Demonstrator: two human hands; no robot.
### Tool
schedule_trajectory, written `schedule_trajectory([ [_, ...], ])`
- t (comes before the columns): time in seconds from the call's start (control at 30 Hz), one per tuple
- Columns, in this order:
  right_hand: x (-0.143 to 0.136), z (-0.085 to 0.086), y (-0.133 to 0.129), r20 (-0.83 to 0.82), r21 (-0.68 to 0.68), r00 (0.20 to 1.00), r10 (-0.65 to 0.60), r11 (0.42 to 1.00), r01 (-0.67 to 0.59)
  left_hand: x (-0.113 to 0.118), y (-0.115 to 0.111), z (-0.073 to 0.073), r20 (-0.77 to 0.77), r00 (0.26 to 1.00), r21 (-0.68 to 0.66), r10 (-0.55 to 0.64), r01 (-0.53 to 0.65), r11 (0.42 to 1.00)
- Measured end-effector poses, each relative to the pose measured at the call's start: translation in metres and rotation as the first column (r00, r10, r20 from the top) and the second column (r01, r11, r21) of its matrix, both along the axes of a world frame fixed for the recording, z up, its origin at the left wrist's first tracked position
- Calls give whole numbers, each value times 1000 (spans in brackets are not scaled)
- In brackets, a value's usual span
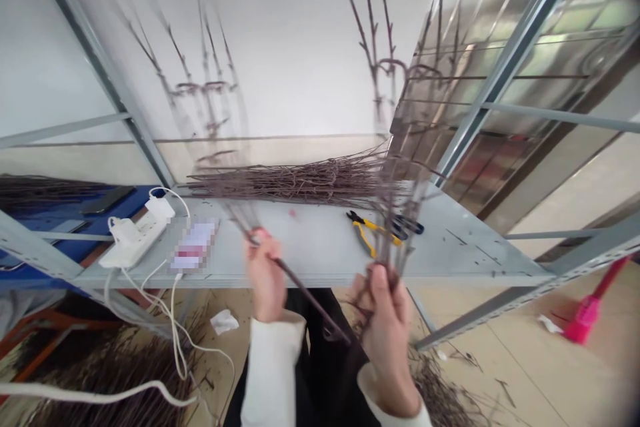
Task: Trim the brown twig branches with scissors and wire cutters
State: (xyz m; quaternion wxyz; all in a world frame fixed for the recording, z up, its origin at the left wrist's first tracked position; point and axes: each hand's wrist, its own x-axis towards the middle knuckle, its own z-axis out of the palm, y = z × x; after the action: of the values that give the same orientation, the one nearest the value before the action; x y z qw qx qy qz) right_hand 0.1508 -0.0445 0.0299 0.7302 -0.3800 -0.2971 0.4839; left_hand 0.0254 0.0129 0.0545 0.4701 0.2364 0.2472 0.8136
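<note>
My left hand (267, 277) is closed around the lower end of some thin brown twigs (207, 90), which fan upward and blur with motion. A thicker stem slants from this hand down towards my lap. In my right hand (385, 303) is another bunch of twigs (393, 167), gripped at its base, with thin cross pieces looped between the uprights. Yellow-handled pliers (364, 230) lie on the grey shelf (310, 260) just beyond my right hand. Dark handles of another tool show partly behind the right bunch.
A long pile of twigs (300, 181) lies along the shelf's back. To the left are a white power strip (137, 237) with cables and a phone (195, 245). Metal posts (510, 57) frame both sides. More twigs (115, 373) and a pink broom (583, 317) are on the floor.
</note>
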Motion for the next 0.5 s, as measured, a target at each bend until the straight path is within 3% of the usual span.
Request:
schedule_trajectory([
  [0.03,7,-2,-4,-12,-28,998,-56,998,56,-9,3,3,-4,999,49,48,-48,998],
  [0.13,23,-3,-9,-50,-50,986,-156,987,154,-23,8,7,-46,998,55,-36,39,998],
  [0.37,56,7,3,-85,-39,959,-269,963,266,-11,4,-1,-55,978,22,-201,202,979],
  [0.5,73,8,2,-40,45,926,-374,926,376,-6,4,2,-73,946,8,-315,316,949],
])
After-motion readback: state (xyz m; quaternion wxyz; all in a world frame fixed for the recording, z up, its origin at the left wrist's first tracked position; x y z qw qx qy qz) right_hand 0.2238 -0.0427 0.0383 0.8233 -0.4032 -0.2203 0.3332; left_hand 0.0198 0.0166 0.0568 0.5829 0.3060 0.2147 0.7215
